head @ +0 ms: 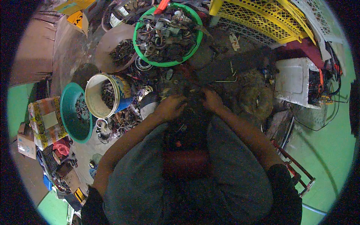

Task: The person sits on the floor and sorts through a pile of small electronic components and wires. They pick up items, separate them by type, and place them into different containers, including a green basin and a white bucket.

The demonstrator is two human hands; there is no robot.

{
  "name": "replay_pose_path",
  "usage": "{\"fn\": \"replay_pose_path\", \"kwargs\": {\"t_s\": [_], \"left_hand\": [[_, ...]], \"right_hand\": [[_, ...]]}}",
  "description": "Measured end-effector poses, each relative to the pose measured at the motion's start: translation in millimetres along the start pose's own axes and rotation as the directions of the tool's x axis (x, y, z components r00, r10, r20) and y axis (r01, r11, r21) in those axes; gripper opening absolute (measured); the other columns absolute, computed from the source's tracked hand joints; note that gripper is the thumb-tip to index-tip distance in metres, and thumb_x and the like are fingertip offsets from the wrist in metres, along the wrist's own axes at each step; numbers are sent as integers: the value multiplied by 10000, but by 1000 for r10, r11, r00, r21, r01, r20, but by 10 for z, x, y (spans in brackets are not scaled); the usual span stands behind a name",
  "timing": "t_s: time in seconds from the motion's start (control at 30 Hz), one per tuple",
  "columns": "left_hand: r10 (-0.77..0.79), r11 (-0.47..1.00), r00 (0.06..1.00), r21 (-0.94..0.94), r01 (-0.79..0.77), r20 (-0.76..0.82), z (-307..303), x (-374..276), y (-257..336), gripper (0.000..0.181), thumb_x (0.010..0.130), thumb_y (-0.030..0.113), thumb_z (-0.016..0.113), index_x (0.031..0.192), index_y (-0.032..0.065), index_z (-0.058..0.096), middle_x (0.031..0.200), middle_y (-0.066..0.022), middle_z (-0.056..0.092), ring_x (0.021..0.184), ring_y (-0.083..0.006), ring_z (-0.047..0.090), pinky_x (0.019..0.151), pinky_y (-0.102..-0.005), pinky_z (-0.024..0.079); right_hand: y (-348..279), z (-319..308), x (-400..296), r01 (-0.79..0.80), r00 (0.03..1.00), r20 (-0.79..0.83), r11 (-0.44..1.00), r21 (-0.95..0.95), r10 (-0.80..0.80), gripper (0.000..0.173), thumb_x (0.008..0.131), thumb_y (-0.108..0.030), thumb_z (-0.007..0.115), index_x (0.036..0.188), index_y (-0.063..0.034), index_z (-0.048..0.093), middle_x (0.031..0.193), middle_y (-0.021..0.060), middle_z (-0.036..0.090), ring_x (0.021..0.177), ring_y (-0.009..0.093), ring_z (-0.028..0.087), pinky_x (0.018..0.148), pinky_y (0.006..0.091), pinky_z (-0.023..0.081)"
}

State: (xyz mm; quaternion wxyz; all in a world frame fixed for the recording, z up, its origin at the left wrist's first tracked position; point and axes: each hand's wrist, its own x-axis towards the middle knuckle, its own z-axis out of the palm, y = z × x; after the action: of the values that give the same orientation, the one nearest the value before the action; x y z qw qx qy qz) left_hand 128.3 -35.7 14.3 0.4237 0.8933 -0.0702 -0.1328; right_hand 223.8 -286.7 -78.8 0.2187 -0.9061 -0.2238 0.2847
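Note:
My left hand (172,107) reaches in over the dark floor between my knees, its fingers curled. Opposite it, my right hand (213,99) points inward with its fingertips in deep shadow. Whether either hand grips something is too dark to make out. Just beyond them lies a dark, littered work spot with small scraps. An L-shaped metal rod (226,81) rests to the right of my right hand. Ahead stands a green-rimmed basin (201,33) heaped with mixed metal parts and wires. Left of my left hand, a white-and-blue bucket (123,95) lies tilted with small scraps inside.
A teal basin (65,112) leans beside the bucket, near a taped cardboard box (35,123). Loose wires and scrap (123,123) cover the floor there. Yellow plastic crates (253,17) stand at the far right. Nearer are a white container (292,81) and a red metal frame (298,166).

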Motion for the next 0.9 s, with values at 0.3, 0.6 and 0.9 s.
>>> {"fn": "replay_pose_path", "kwargs": {"t_s": [0.3,0.6,0.9], "left_hand": [[-24,998,999,-65,27,32,-55,-42,-62,267,973,212,631,1186,61,685,1152,-206,695,1071,-424,662,925,-513,547],[66,992,989,112,-51,-135,-208,-176,-137,255,974,205,633,1162,41,685,1157,-200,693,1090,-416,652,949,-499,540],[134,987,752,153,-44,-645,-1268,-235,-25,206,929,92,653,1126,43,689,1080,-175,687,1050,-379,649,947,-479,518]], "right_hand": [[-89,-59,-11,-62,998,32,997,56,60,281,842,-174,742,1070,-21,684,1077,223,717,993,430,694,885,515,547],[-762,-383,20,100,973,-226,964,247,-43,282,854,-200,780,1017,2,671,989,193,727,909,361,712,813,444,554],[-1728,-669,359,153,985,-152,842,517,-85,242,911,-167,776,1064,12,717,907,106,746,818,150,676,768,335,541]]}}
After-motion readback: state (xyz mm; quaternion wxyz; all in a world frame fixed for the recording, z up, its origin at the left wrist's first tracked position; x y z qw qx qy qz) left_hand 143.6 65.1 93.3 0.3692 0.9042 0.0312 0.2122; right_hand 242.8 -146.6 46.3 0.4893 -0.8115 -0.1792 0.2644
